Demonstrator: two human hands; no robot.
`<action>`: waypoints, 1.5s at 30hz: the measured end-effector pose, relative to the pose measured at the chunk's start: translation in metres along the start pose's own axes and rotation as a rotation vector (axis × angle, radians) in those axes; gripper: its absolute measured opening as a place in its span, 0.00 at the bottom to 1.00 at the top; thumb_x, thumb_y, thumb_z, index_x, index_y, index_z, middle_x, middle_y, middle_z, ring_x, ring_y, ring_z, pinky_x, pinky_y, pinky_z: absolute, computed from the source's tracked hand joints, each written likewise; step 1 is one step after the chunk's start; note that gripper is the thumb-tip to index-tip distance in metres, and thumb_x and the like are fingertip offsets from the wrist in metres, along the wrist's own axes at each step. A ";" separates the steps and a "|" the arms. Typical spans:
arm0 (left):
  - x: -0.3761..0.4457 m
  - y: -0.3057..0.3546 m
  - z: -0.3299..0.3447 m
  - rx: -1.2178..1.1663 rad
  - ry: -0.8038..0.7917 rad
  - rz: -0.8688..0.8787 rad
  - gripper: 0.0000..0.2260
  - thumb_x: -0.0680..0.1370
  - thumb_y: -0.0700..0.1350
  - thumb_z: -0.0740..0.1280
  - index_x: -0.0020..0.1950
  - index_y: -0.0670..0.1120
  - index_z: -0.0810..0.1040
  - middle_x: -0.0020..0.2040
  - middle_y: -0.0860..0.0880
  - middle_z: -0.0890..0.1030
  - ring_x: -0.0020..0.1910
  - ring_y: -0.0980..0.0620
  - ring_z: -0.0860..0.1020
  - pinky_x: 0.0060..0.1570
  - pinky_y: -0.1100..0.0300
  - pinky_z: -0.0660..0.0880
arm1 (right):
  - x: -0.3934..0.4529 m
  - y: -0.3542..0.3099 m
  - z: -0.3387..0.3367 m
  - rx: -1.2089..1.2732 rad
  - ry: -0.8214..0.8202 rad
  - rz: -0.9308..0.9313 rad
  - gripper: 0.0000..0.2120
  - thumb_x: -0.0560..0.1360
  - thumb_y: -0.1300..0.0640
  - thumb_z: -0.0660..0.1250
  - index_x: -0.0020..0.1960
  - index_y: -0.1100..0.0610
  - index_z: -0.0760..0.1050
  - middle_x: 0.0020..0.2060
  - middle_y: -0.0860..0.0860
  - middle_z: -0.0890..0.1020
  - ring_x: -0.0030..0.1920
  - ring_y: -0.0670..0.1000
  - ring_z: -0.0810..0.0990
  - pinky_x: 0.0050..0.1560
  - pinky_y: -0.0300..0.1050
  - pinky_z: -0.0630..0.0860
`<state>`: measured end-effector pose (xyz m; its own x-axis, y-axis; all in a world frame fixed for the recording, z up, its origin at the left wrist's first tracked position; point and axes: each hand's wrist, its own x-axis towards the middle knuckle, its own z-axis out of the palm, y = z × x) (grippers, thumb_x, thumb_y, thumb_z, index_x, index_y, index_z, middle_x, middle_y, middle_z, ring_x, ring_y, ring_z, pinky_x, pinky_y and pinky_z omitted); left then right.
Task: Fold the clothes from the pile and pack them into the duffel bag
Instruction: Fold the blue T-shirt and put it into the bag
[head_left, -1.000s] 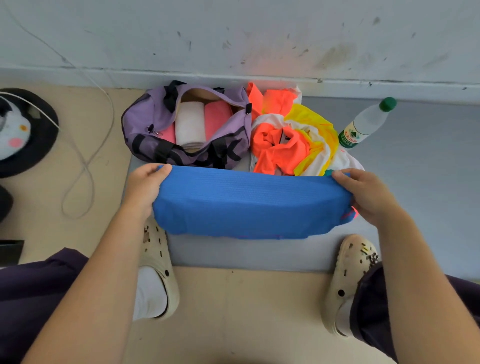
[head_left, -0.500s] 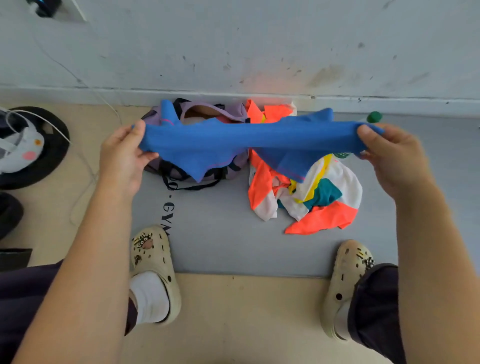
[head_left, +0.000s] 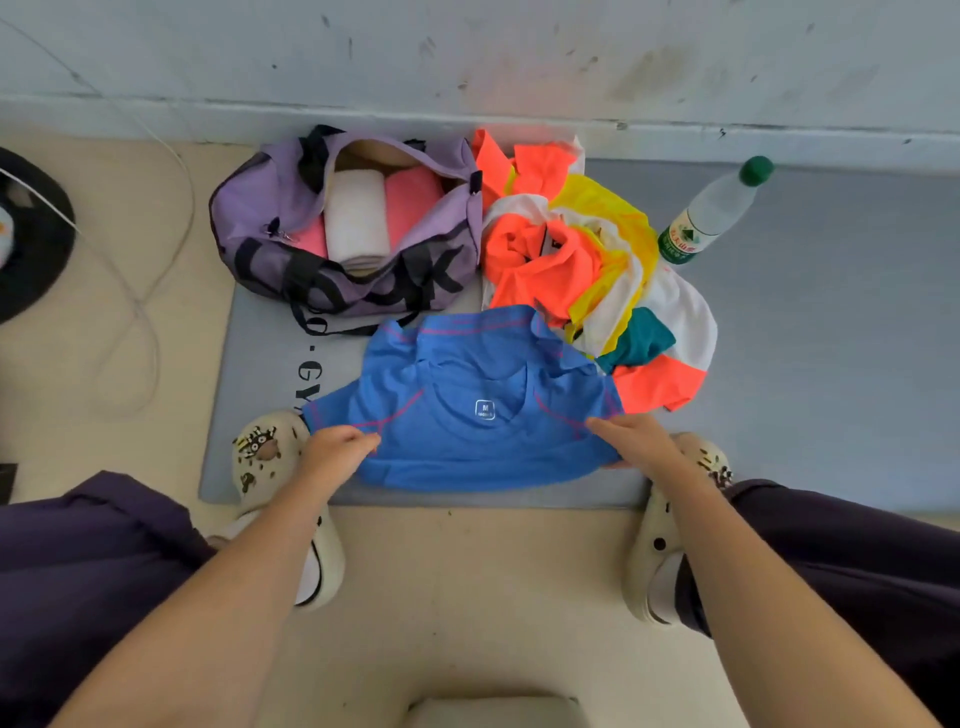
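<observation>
While the blue shirt (head_left: 467, 415) lies spread at the grey mat's (head_left: 779, 364) near edge, in front of the duffel bag (head_left: 270, 218) and pile (head_left: 582, 260), left hand (head_left: 337, 449) and right hand (head_left: 636, 441) — each grip pinching a near corner — should smooth it flat before folding.

Blue shirt (head_left: 467, 410) spread flat on mat, neckline near, size tag showing. Purple duffel bag (head_left: 343, 228) at 11 o'clock, unzipped, rolled white and pink items inside. Clothes pile (head_left: 582, 260) at 1 o'clock, orange, yellow, white, teal, touching the bag.
</observation>
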<state>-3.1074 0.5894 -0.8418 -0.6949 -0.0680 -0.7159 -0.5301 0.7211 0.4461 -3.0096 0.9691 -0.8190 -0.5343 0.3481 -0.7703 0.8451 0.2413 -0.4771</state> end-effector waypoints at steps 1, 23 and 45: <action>0.002 -0.004 0.004 0.089 -0.034 -0.020 0.10 0.75 0.51 0.68 0.37 0.48 0.83 0.38 0.49 0.84 0.45 0.49 0.82 0.46 0.55 0.76 | 0.001 0.004 0.005 -0.095 -0.030 0.033 0.20 0.75 0.48 0.70 0.40 0.66 0.77 0.33 0.54 0.73 0.41 0.56 0.77 0.55 0.61 0.78; 0.095 0.287 0.124 -0.159 -0.301 0.428 0.22 0.71 0.58 0.74 0.63 0.54 0.77 0.60 0.55 0.80 0.57 0.56 0.77 0.51 0.68 0.73 | 0.109 -0.077 -0.030 0.727 -0.103 0.045 0.28 0.69 0.37 0.71 0.64 0.44 0.69 0.59 0.46 0.80 0.55 0.48 0.80 0.46 0.46 0.80; 0.058 0.107 0.086 0.437 0.102 0.508 0.21 0.77 0.54 0.68 0.68 0.50 0.74 0.72 0.48 0.67 0.73 0.45 0.63 0.67 0.48 0.63 | 0.086 -0.027 0.015 -0.374 0.027 -0.107 0.17 0.69 0.43 0.74 0.44 0.53 0.73 0.43 0.50 0.76 0.46 0.53 0.76 0.48 0.48 0.73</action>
<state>-3.1627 0.7220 -0.8822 -0.8597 0.3036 -0.4107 0.1047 0.8918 0.4402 -3.0784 0.9793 -0.8785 -0.6235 0.3258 -0.7107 0.7216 0.5895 -0.3629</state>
